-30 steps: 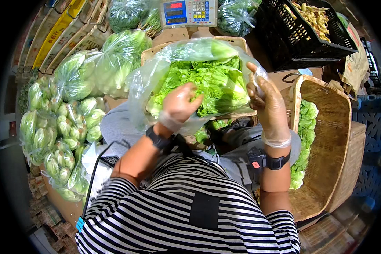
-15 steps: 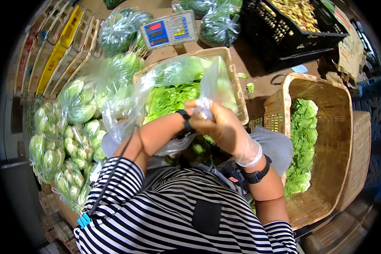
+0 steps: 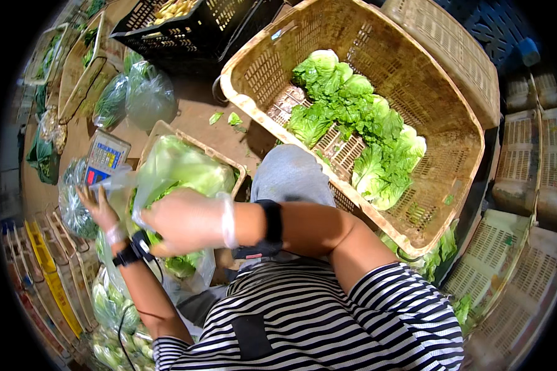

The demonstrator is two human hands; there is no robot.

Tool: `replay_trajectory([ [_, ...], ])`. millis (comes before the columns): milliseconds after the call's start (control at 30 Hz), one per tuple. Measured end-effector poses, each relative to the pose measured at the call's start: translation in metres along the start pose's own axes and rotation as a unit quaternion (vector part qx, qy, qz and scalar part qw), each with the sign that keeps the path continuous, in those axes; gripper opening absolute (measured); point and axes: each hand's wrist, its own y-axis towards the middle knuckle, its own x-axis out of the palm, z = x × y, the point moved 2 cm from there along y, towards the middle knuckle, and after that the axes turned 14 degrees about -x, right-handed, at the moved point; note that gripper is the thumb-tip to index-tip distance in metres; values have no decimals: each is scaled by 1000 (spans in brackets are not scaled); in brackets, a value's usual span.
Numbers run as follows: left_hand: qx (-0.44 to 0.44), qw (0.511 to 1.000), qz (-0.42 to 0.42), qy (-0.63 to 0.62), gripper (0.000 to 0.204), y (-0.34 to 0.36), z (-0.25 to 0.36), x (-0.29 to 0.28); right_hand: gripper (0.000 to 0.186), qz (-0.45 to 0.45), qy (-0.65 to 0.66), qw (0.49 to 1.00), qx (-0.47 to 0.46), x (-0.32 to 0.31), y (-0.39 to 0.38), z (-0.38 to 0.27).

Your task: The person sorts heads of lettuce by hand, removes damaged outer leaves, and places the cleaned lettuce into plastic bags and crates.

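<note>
A clear plastic bag (image 3: 192,157) full of green leafy lettuce sits in a small tan basket (image 3: 238,175) in front of me. My right hand (image 3: 189,217), in a thin clear glove, is over the near part of the bag, its fingers closed on the plastic; motion smears the hand and its fingertips are partly hidden. My left hand (image 3: 100,210) is raised at the left of the bag with the fingers spread, near the digital scale (image 3: 107,153). Loose lettuce leaves (image 3: 182,264) show under my right hand.
A big tan basket (image 3: 229,80) at the right holds several lettuce heads (image 3: 384,117). Bagged vegetables (image 3: 150,96) stand beyond the scale, and more bagged greens (image 3: 108,303) lie at the left. A black crate (image 3: 185,43) is at the back. Stacked crates (image 3: 52,272) line the left.
The view has turned to the right, showing more of the big basket. My left hand has left the bag's gathered neck and opened out to the left; my right hand stays at the bag.
</note>
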Motion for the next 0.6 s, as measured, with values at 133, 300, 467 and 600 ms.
replay_trajectory([
  [133, 7, 998, -42, -38, 60, -74, 19, -29, 41, 166, 5, 982, -93, -85, -75, 23],
  [300, -93, 991, 17, 95, 19, -145, 7, -79, 40, -86, -416, 854, 302, -149, -161, 161],
  [467, -226, 964, -96, 102, 28, -203, -7, -71, 70, -375, -444, 776, 243, -19, -225, 298],
  [600, -136, 963, -157, 174, 14, -213, -10, -54, 55, -300, -466, 795, 245, 41, -240, 353],
])
